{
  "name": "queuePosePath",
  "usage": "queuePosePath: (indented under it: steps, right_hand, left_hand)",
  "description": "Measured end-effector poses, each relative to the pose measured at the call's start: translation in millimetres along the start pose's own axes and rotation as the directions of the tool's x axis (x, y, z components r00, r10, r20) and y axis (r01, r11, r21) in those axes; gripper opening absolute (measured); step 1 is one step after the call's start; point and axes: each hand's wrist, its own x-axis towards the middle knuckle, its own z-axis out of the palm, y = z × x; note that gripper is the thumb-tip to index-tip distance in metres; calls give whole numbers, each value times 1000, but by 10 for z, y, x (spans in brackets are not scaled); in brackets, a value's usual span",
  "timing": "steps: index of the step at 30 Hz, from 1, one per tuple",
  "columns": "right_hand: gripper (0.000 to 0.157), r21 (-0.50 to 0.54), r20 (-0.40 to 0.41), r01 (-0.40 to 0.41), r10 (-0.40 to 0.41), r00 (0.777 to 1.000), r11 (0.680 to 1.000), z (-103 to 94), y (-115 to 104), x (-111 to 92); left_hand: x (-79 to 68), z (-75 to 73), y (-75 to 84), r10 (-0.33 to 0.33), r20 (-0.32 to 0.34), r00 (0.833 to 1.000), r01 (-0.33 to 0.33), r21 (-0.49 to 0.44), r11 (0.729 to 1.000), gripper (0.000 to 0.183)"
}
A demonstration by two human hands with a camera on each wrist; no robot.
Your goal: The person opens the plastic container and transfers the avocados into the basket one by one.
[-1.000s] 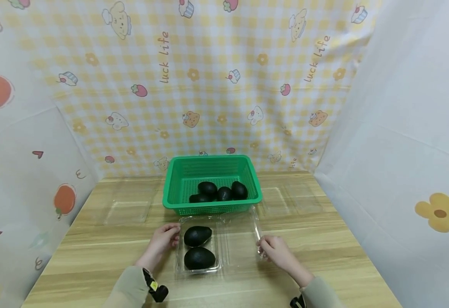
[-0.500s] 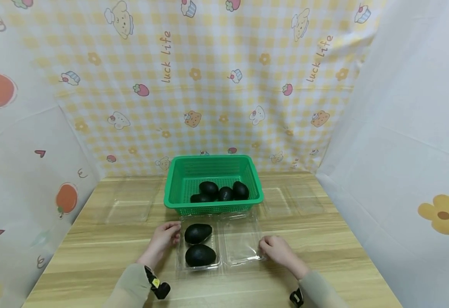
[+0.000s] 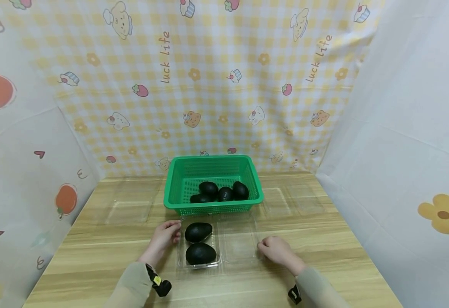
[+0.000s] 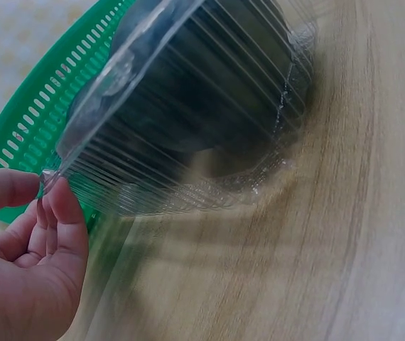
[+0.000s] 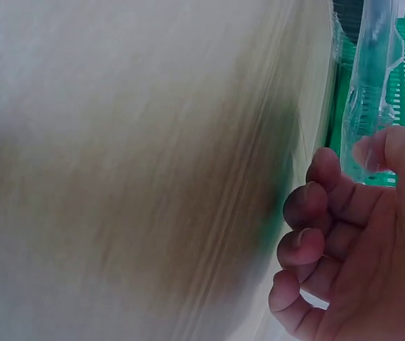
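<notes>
An opened clear plastic clamshell box [image 3: 204, 266] lies in front of the green basket in the head view. Two dark avocados, a rear one [image 3: 198, 232] and a front one [image 3: 200, 254], rest in its left half. The lid [image 3: 240, 246] is folded out flat to the right. My left hand [image 3: 163, 240] pinches the box's left rim between thumb and forefinger, which the left wrist view shows closely. At the lid's right edge, my right hand [image 3: 279, 251] holds the clear plastic by thumb and forefinger, its other fingers curled.
A green perforated basket [image 3: 213, 205] with several avocados [image 3: 208, 188] stands behind the box. Other clear plastic boxes lie at the back left [image 3: 128, 209] and back right [image 3: 276, 201] of the wooden table [image 3: 324, 265]. Patterned cloth [image 3: 224, 98] hangs behind.
The lid has come down from a tilted position to lie flat, my right hand still at its edge. The box with both avocados has shifted slightly away from me.
</notes>
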Motion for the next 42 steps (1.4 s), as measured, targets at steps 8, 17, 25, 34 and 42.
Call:
queuePosePath:
  steps: [8, 17, 25, 34, 42]
  right_hand:
    - [37, -21, 4, 11, -11, 1000, 1000, 52, 36, 25]
    - [41, 0, 20, 4, -4, 1000, 1000, 68, 30, 28]
    - [41, -10, 49, -33, 33, 998, 999, 56, 14, 43]
    - [39, -66, 82, -47, 52, 995, 997, 8, -43, 57]
    - [35, -168, 91, -67, 83, 992, 984, -60, -142, 48]
  left_hand:
    - [-4, -8, -1, -7, 4, 1000, 7, 2, 1000, 31]
    - [-136, -39, -80, -44, 12, 999, 44, 13, 999, 35]
    - [-328, -74, -203, -102, 69, 992, 108, -85, 991, 39]
    - [-427, -136, -299, -77, 176, 981, 107, -172, 979, 16]
    - [-419, -116, -395, -66, 163, 984, 110, -278, 954, 16]
